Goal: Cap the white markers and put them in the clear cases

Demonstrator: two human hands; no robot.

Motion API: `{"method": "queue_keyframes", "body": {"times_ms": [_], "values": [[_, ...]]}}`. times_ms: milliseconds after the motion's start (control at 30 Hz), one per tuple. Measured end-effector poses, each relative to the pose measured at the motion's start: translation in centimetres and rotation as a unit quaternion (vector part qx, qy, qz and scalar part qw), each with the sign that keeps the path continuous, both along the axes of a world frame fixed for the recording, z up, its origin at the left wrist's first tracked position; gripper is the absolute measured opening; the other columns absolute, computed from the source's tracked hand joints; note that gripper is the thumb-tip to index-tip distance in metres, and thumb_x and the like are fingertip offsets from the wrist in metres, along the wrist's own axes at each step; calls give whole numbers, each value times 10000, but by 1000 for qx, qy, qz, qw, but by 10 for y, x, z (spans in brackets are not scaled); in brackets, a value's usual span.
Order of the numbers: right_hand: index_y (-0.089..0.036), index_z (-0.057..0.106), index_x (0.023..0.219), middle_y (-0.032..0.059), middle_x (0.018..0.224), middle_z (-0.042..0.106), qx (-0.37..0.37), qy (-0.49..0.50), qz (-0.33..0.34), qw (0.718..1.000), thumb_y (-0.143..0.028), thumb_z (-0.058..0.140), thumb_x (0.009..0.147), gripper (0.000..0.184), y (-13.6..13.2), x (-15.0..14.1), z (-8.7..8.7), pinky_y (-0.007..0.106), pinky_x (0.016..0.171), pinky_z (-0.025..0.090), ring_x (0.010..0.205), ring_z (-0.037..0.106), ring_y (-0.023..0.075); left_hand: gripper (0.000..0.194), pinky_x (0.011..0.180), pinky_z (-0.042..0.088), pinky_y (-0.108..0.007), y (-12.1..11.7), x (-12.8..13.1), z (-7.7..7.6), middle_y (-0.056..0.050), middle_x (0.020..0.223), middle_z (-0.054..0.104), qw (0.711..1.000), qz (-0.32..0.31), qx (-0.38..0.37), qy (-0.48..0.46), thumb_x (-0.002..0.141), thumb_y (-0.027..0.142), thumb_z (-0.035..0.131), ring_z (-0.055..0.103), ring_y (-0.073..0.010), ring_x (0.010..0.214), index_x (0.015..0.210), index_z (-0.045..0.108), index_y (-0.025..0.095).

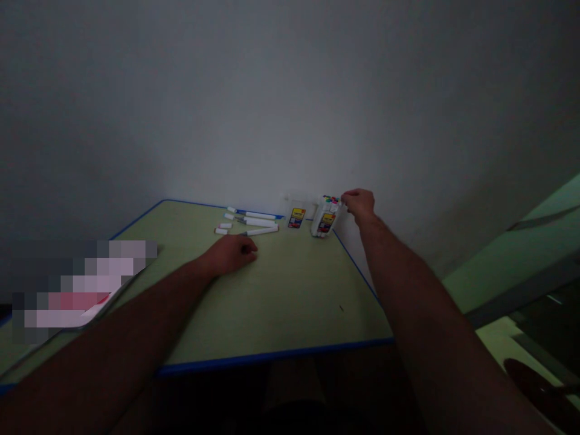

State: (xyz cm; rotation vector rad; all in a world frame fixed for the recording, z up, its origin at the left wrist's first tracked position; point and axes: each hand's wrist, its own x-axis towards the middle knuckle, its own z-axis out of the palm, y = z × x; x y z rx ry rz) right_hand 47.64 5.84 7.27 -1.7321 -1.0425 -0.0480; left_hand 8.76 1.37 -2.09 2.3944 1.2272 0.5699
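My left hand (231,254) rests on the table just in front of the loose markers, its fingers loosely curled, with nothing visible in them. Behind it lie several uncapped white markers (261,231), with white caps (222,231) to their left. At the table's far right stands a clear case (319,222) packed with markers, their coloured ends upward. My right hand (360,202) pinches at the upper right corner of this case; what sits between the fingertips is too small to make out. Left of the case is a clear plastic cover (296,217) with a yellow and dark label.
The pale green table (281,302) has a blue edge and stands against a grey wall (272,103). At the left, a blurred-out flat item (90,290) with pink and white lies on it. A small dark mark (341,308) shows near the front right. Greenish furniture (521,248) stands at the right.
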Motion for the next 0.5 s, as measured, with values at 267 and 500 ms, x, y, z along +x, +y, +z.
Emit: {"method": "queue_keyframes", "body": {"times_ms": [267, 500], "values": [[-147, 750, 781, 40, 698, 689, -9, 4, -10, 1000, -204, 702, 656, 145, -6, 3, -6, 326, 687, 553, 690, 653, 180, 308, 795, 506, -324, 1, 0, -2, -87, 944, 791, 1000, 1, -1, 2, 791, 415, 615, 720, -243, 875, 952, 775, 207], [-140, 726, 782, 69, 767, 717, 4, -15, 5, 1000, -221, 651, 708, 133, -14, 1, -5, 326, 682, 551, 737, 671, 197, 283, 779, 498, -310, 0, -1, -1, -69, 901, 790, 1000, -6, -4, -10, 787, 412, 619, 716, -235, 866, 929, 770, 220]]}}
